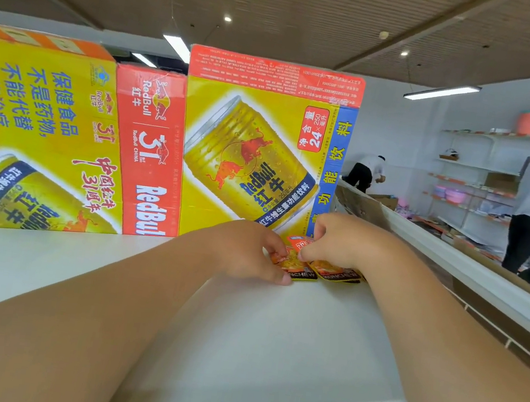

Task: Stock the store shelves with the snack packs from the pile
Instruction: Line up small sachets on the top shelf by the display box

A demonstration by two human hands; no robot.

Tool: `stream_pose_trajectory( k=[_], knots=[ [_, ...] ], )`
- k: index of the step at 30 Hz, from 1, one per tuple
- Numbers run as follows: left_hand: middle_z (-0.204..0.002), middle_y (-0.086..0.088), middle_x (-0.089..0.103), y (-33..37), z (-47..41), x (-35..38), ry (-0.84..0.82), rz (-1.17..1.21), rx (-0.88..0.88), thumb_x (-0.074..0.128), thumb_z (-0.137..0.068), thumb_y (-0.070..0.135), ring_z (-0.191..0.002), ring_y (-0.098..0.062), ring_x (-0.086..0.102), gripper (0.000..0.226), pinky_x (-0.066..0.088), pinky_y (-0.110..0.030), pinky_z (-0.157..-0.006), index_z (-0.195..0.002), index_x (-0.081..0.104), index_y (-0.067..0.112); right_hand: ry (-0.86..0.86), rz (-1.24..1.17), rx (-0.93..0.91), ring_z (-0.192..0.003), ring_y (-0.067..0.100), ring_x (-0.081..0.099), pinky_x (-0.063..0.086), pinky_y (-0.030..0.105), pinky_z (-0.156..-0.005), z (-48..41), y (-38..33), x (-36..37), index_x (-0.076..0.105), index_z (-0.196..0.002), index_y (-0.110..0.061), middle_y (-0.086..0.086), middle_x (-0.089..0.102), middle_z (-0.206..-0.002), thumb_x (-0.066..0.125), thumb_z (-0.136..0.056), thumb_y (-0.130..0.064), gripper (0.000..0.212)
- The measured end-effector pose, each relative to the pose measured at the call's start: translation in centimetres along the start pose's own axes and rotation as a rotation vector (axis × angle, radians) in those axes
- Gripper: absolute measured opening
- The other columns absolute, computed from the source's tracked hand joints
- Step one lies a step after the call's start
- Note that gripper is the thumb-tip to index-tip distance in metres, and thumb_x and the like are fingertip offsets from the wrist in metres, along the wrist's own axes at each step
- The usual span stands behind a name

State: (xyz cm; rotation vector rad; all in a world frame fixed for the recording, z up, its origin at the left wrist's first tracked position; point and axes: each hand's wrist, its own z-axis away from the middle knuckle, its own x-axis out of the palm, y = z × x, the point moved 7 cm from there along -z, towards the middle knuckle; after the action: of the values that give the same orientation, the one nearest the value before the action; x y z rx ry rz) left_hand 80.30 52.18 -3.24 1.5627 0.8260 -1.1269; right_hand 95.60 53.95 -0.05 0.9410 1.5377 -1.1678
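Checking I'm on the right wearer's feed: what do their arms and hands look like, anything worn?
The left forearm and right forearm are bare to the frame's bottom edge; no sleeves show. The left hand and right hand wear no gloves, and no watch, bracelet or ring is visible on the sides facing the camera.

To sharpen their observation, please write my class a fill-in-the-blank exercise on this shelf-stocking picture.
The snack packs lie on a ____ shelf.
Behind them stands a yellow carton picturing a drink ____.
Counting the left hand and right hand, ____ hands hold the packs.
Missing words: white; can; two.
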Motion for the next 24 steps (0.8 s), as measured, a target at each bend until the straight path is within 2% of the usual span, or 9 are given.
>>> stream_pose_trajectory(
  k=[3, 6, 7, 10, 11, 14, 17, 20, 24],
  knots=[
    [-0.113, 0.02, 0.062, -0.3, 0.1, 0.0, -0.006, 0.016, -0.017, 0.077, -0.073, 0.064, -0.104, -0.005, 0.06, 0.05, 0.05, -0.028, -0.093, -0.118, 0.066, 0.044, 0.006, 0.008, -0.004, -0.079, 0.021, 0.054, 0.037, 0.032, -0.062, 0.2, -0.3, 0.0, 0.061, -0.102, -0.013, 0.007, 0.063, -0.097, 0.072, -0.08, -0.049, 0.043],
    [-0.107, 0.021, 0.062, -0.4, 0.5, -1.0, 0.007, 0.051, -0.03, 0.071, -0.082, 0.051, -0.085, 0.0, 0.063, 0.04, 0.052, -0.019, -0.067, -0.121, 0.067, 0.043, 0.014, 0.041, -0.018, -0.084, 0.023, 0.057, 0.037, 0.032, -0.062, 0.1, -0.8, 0.2, 0.061, -0.103, -0.014, 0.006, 0.062, -0.098, 0.071, -0.08, -0.051, 0.045],
    [-0.11, 0.021, 0.061, -0.4, 0.6, -1.4, 0.007, 0.039, -0.027, 0.067, -0.087, 0.044, -0.089, -0.001, 0.062, 0.038, 0.05, -0.019, -0.067, -0.125, 0.066, 0.039, 0.019, 0.059, -0.022, -0.088, 0.024, 0.059, 0.038, 0.032, -0.062, 0.0, -1.0, 0.4, 0.06, -0.102, -0.015, 0.006, 0.063, -0.1, 0.071, -0.079, -0.052, 0.044],
    [-0.133, 0.009, 0.06, -1.0, 0.8, -2.2, 0.013, -0.036, -0.04, 0.059, -0.093, 0.03, -0.122, -0.012, 0.055, 0.041, 0.047, -0.029, -0.1, -0.134, 0.063, 0.029, 0.039, 0.105, -0.02, -0.083, 0.023, 0.058, 0.038, 0.029, -0.059, -0.3, -1.7, 1.0, 0.058, -0.095, -0.018, 0.005, 0.062, -0.094, 0.068, -0.077, -0.053, 0.041],
    [-0.138, 0.008, 0.059, -1.4, 0.8, -2.2, 0.007, -0.038, -0.057, 0.059, -0.093, 0.029, -0.127, -0.013, 0.053, 0.043, 0.044, -0.029, -0.104, -0.136, 0.063, 0.029, 0.047, 0.12, -0.017, -0.076, 0.021, 0.056, 0.037, 0.028, -0.056, -0.4, -1.9, 1.2, 0.055, -0.09, -0.018, 0.004, 0.059, -0.089, 0.068, -0.077, -0.054, 0.04],
    [-0.142, 0.009, 0.057, -1.7, 0.7, -1.8, -0.016, -0.034, -0.071, 0.06, -0.092, 0.029, -0.13, -0.013, 0.052, 0.044, 0.045, -0.028, -0.102, -0.136, 0.063, 0.029, 0.083, 0.172, -0.019, -0.065, 0.015, 0.05, 0.036, 0.026, -0.054, -0.6, -2.5, 1.7, 0.049, -0.078, -0.021, 0.001, 0.055, -0.079, 0.067, -0.077, -0.055, 0.039],
    [-0.137, 0.005, 0.061, -1.1, 0.8, -1.6, -0.034, -0.068, -0.059, 0.057, -0.092, 0.028, -0.121, -0.017, 0.059, 0.038, 0.053, -0.031, -0.093, -0.128, 0.069, 0.028, 0.106, 0.189, -0.016, -0.072, 0.018, 0.056, 0.042, 0.027, -0.059, -0.8, -2.7, 1.9, 0.056, -0.088, -0.02, 0.001, 0.055, -0.08, 0.068, -0.075, -0.058, 0.042],
    [-0.128, -0.007, 0.063, -0.8, 0.9, -1.4, -0.062, -0.133, -0.073, 0.053, -0.092, 0.027, -0.111, -0.024, 0.063, 0.033, 0.055, -0.041, -0.093, -0.119, 0.07, 0.018, 0.087, 0.193, -0.011, -0.085, 0.024, 0.06, 0.047, 0.03, -0.068, -0.8, -2.6, 2.2, 0.059, -0.1, -0.018, 0.001, 0.055, -0.084, 0.067, -0.075, -0.062, 0.051],
    [-0.127, -0.007, 0.063, -0.7, 1.1, -1.4, -0.072, -0.148, -0.079, 0.053, -0.092, 0.028, -0.107, -0.024, 0.064, 0.034, 0.056, -0.041, -0.089, -0.119, 0.07, 0.018, 0.088, 0.191, -0.011, -0.088, 0.024, 0.061, 0.051, 0.032, -0.074, -1.0, -2.5, 2.4, 0.06, -0.105, -0.018, 0.002, 0.058, -0.09, 0.067, -0.074, -0.063, 0.056]
  ],
)
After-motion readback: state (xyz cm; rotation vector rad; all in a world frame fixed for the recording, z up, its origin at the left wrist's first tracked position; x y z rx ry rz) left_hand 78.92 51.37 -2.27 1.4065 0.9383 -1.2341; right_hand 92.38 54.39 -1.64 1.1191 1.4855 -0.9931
